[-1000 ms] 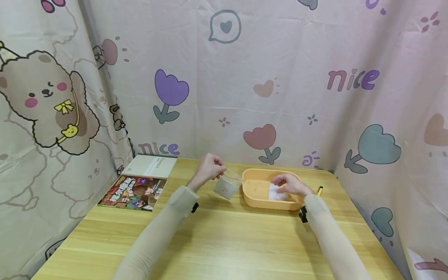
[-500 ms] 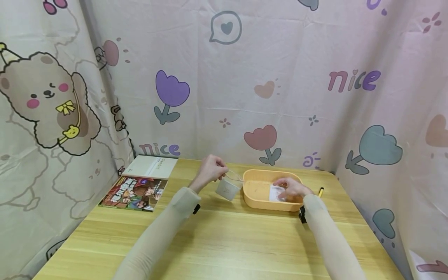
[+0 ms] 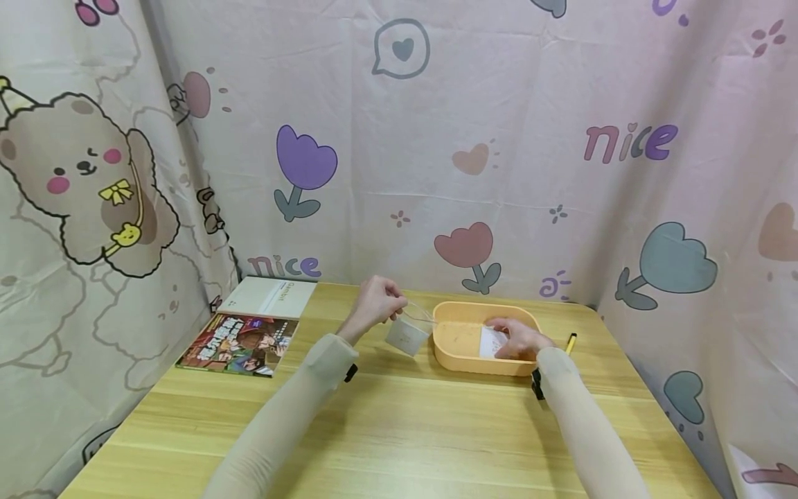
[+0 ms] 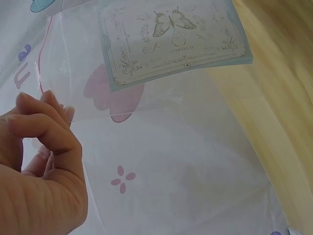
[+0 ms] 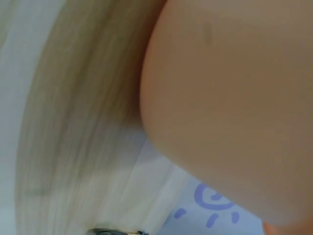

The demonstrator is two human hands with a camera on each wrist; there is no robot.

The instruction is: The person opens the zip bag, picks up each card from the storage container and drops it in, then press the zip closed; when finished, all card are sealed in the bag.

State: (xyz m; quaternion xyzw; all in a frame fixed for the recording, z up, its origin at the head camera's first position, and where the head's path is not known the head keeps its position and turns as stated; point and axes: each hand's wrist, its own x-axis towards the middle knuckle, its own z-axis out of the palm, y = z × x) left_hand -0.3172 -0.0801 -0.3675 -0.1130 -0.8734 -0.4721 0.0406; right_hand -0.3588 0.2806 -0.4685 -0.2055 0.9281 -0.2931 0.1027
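Observation:
My left hand [image 3: 377,301] pinches the top of a clear zip bag [image 4: 73,63] by its red-lined seal. Inside the bag lies a pale paper pad with a butterfly print [image 4: 176,44], hanging tilted just left of the yellow-orange plastic basket [image 3: 461,367]. My right hand [image 3: 520,339] reaches into the basket's right half. Its thumb and fingers grip the right part of a white printed paper pad [image 3: 490,342] on the basket floor. In the right wrist view the basket's outer wall [image 5: 230,107] fills most of the picture and hides that hand.
A comic-covered magazine [image 3: 237,343] and a pale book [image 3: 268,296] lie at the table's back left. A yellow pen with a black cap [image 3: 571,342] sits right of the basket. A printed curtain [image 3: 386,138] borders the table behind.
My right hand has lowered into the basket, and its thumb and fingers have closed at the white pad. The left hand holds the bag in nearly the same place.

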